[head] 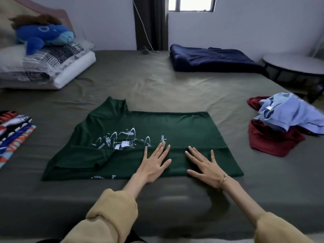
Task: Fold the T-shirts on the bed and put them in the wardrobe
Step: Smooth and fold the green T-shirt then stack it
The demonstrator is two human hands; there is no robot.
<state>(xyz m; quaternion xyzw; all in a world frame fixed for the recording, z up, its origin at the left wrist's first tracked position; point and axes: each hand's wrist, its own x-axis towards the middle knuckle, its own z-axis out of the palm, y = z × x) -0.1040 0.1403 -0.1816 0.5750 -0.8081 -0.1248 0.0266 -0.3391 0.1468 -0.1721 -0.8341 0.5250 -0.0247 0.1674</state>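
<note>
A dark green T-shirt (175,127) with a white music print lies spread on the bed, its near long edge folded over toward the middle. My left hand (154,163) lies flat on that folded strip, fingers straight and spread. My right hand (203,165), with a bracelet at the wrist, presses flat on the same strip just to the right. A crumpled light blue shirt (287,113) lies on a red shirt (270,142) at the bed's right side. A stack of folded patterned shirts (14,130) sits at the left edge.
The grey-green bed sheet (157,85) stretches far back. Pillows (52,67) with a blue plush toy (45,35) are at the back left. A folded navy blanket (213,60) lies at the back right. A round table (294,64) stands beyond the bed's right edge.
</note>
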